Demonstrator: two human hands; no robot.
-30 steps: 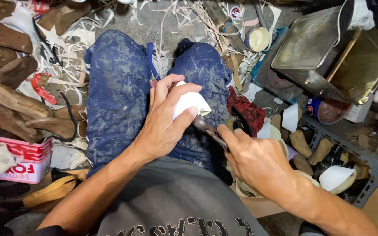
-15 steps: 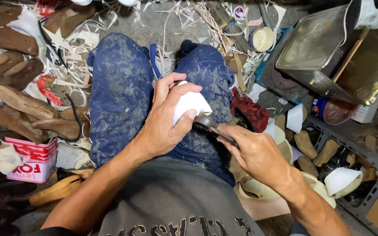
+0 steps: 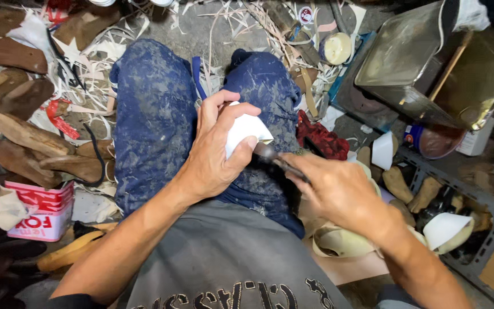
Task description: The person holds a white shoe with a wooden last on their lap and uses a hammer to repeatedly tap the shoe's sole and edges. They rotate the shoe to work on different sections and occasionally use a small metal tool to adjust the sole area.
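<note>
The left hand (image 3: pixel 215 151) curls around a small white piece (image 3: pixel 246 130) held over the right knee, the thumb pressed across its lower edge and the fingers wrapped behind it, so that only a folded, pointed corner of the piece shows; what it is made of and how far it runs under the palm cannot be made out. The right hand (image 3: pixel 338 191) is clenched around a dark-handled knife (image 3: pixel 275 159), whose grip vanishes inside the fist while its pale tip meets the underside of the white piece just below the left thumb; the blade edge itself is too small and too shaded to read. Both hands work above legs in mottled blue trousers (image 3: pixel 155 120), with a grey shirt (image 3: pixel 224 263) filling the bottom of the view. To the left lie brown wooden shoe forms (image 3: pixel 27 134), some cut off by the frame edge, near a red and white carton (image 3: pixel 38 210). A red rag (image 3: pixel 321 140) lies just beside the right knee. To the right, a metal tin (image 3: pixel 413 57) leans open, partly out of frame, and white curved pieces (image 3: pixel 444 229) sit in a dark rack (image 3: pixel 490 214) whose contents are mostly lost in shadow. Pale shavings (image 3: pixel 241 23) litter the floor beyond the knees.
</note>
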